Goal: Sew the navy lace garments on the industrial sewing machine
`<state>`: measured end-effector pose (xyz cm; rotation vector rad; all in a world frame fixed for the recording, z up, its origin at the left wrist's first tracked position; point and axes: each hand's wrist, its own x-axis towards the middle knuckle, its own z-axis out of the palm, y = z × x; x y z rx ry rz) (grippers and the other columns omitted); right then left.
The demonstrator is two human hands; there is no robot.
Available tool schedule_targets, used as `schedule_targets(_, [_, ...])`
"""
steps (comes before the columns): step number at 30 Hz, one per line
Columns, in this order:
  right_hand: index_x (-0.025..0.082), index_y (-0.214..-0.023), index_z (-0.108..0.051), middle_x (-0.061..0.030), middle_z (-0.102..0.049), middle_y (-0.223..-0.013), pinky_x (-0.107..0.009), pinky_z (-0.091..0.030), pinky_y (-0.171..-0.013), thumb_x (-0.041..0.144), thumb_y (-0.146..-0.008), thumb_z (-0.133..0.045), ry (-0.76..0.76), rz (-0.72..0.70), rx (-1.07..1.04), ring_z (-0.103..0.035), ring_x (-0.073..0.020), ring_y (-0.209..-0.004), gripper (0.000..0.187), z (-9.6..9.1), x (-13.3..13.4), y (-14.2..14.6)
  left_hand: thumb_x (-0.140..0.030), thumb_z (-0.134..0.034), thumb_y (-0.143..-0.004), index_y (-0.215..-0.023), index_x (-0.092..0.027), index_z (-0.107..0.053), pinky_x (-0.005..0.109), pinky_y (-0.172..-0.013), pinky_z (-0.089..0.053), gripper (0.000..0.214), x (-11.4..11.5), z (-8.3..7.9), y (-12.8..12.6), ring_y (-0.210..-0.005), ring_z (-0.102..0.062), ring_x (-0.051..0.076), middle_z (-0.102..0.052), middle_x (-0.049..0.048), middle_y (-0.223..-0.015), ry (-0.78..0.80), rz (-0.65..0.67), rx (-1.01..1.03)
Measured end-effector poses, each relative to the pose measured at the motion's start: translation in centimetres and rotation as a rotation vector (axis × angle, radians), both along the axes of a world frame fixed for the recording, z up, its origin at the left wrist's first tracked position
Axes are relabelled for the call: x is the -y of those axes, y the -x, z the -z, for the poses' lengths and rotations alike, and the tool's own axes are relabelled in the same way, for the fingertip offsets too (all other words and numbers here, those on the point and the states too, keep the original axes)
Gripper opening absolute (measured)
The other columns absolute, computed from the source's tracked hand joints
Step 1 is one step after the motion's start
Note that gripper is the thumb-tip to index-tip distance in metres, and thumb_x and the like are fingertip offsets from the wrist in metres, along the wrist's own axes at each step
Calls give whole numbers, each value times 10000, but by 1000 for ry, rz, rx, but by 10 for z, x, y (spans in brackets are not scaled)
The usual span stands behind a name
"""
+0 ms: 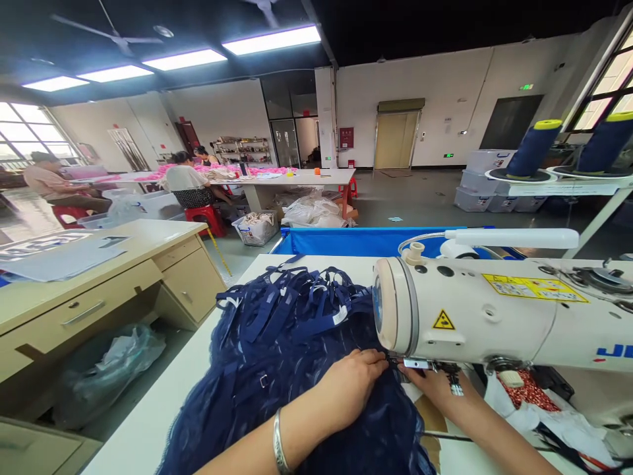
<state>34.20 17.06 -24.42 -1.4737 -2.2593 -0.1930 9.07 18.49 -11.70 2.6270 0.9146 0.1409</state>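
Desk (153,422): white, beneath navy garments (277,343)
Ceiling lights (271,41): upper left
Left hand (353,381): on garments, grip unclear
Right hand (434,388): part-hidden by machine (475,316), grip unclear

Navy straps and cloth (232,402) lie heaped on a white counter (143,429), left of a white sewing machine (465,323). The left hand (349,386), a silver bracelet (279,442) on its wrist, rests on the cloth with fingertips near the needle area. The right hand (438,390) reaches beneath the machine's head; its fingertips are partly hidden, so its grip is hard to judge. Navy thread cones (534,152) stand behind, and people sit farther back at a long table (341,177).
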Motion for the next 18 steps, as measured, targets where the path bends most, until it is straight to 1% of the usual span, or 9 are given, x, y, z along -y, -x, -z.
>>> schedule_targets(2, [349, -1226, -699, -33, -724, -1141, -523, -555, -951, -39, -882, -306, -37, -2, 85, -714, -273, -949, 651, 0, 0, 0, -64, -453, -978, -1393, -137, -586, 360, -1088, -475, 442, 0, 1, 0, -1231, -613, 258, -615, 112, -1390, -10, -3, -5])
schedule_targets(4, [336, -1215, -708, -40, -713, -1180, -537, -557, -949, -56, -864, -307, -68, 2, 157, -716, -283, -958, 661, -3, -1, 1, -66, -470, -973, -1392, -141, -587, 376, -1099, -468, 442, 0, 5, 0, -1238, -609, 264, -616, 112, -1390, -24, -12, -6])
schedule_targets(6, [316, -1178, -727, -46, -731, -1130, -529, -577, -913, -21, -881, -361, -77, 15, 200, -722, -295, -937, 579, -8, -1, 3, -67, -484, -968, -1386, -143, -594, 387, -1105, -464, 439, 0, 10, -1, -1239, -609, 268, -622, 112, -1384, -32, -22, 8])
schedule_targets(8, [303, -1145, -741, -51, -748, -1061, -519, -596, -865, 29, -907, -409, -80, 21, 196, -728, -307, -906, 492, -12, -2, 5, -65, -485, -969, -1372, -144, -609, 383, -1112, -457, 429, 0, 14, -2, -1237, -610, 264, -631, 106, -1374, -32, -37, 34])
schedule_targets(12, [296, -1077, -761, -48, -760, -953, -493, -600, -845, 80, -951, -402, -71, -9, 100, -736, -289, -838, 438, -14, -3, 6, -57, -477, -977, -1369, -145, -614, 359, -1126, -443, 424, 2, 17, -3, -1241, -605, 244, -628, 95, -1379, -9, -69, 65])
schedule_targets(16, [285, -916, -774, -37, -752, -817, -445, -597, -841, 263, -1008, -463, 68, 45, -104, -730, -273, -790, 325, -14, -7, 8, -58, -468, -986, -1372, -136, -612, 357, -1118, -451, 419, 3, 12, -5, -1242, -602, 245, -634, 101, -1369, -1, -83, 33])
schedule_targets(18, [276, -917, -771, -45, -750, -810, -431, -599, -824, 359, -1010, -480, 118, 69, -174, -727, -277, -784, 316, -16, -8, 9, -61, -472, -989, -1371, -132, -612, 357, -1115, -454, 413, 3, 10, -7, -1238, -603, 249, -632, 102, -1372, -7, -91, 10])
